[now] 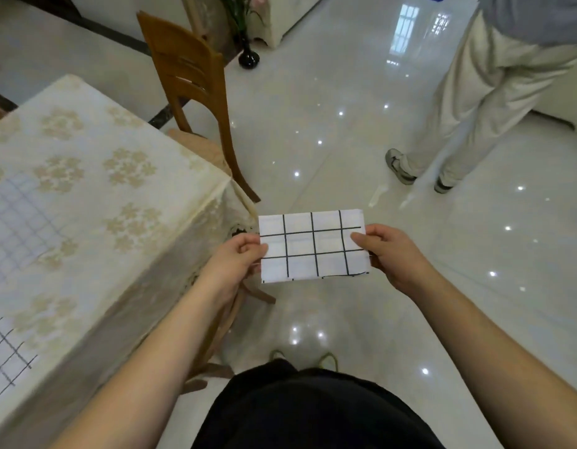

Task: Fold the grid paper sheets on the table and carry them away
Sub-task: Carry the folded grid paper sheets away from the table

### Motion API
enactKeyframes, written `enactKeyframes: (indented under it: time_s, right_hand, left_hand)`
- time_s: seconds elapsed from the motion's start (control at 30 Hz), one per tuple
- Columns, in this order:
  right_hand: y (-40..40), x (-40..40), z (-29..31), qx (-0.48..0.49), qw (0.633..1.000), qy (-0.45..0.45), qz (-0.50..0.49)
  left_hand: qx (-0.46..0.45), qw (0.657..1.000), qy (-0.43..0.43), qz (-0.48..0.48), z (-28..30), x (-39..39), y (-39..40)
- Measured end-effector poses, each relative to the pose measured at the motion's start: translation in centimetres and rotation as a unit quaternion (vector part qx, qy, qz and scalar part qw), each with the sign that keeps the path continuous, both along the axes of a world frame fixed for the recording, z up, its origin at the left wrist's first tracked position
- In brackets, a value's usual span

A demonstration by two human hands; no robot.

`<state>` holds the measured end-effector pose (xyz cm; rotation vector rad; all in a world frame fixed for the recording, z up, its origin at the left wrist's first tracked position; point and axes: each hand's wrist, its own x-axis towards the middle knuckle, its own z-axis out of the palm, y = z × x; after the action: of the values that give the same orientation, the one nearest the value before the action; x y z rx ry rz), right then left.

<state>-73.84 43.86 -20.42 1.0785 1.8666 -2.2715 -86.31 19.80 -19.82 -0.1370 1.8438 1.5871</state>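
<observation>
While the folded grid paper (pixel 314 246) hangs in the air off the corner of the table (pixel 96 196), we see it as a compact rectangle of several layers, its black ruled lines facing up and its long edges running left to right. We note that the left hand (pixel 238 259) pinches the left short edge, thumb on top and fingers beneath, and that the right hand (pixel 389 254) pinches the right short edge in the same way; both are closed on the sheet, which lies taut and nearly level between them, above the glossy tiled floor (pixel 394 150). We judge this sheet to be folded and now being carried off.

To carry it well, we would keep an even pinch at both ends so the layers do not slide or spring open, and hold the packet flat, not bowed. Passing it to one hand, gripped over the folded edge, would free the other.

Outward from the packet, we observe at least two more grid sheets (pixel 18 222) lying flat and unfolded on the pale floral tablecloth at the left, one partly cut off by the frame edge; these, we judge, remain to be done. A wooden chair (pixel 190 76) stands tucked at the far table corner, and a second person's legs (pixel 458 124) stand on the floor ahead to the right, so we would steer the path between them.
</observation>
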Motion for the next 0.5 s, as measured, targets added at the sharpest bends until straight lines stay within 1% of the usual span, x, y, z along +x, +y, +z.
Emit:
enactKeyframes:
  time_s: [0.13,0.23,0.5]
  right_hand:
    - [1.5,-0.8,-0.4,-0.004,1.0,-0.005,-0.014]
    - [2.7,-2.3,-0.7,-0.007,1.0,-0.011,-0.023]
    - [6.3,-9.2,-0.7,0.011,0.999,-0.03,-0.007]
  left_hand:
    - [0.017,1.0,-0.009,-0.02,-0.1,-1.7,2.2]
    - [0.014,1.0,-0.016,-0.02,-0.6,-3.4,3.9]
    - [-0.001,1.0,-0.024,-0.001,-2.7,-9.8,7.3]
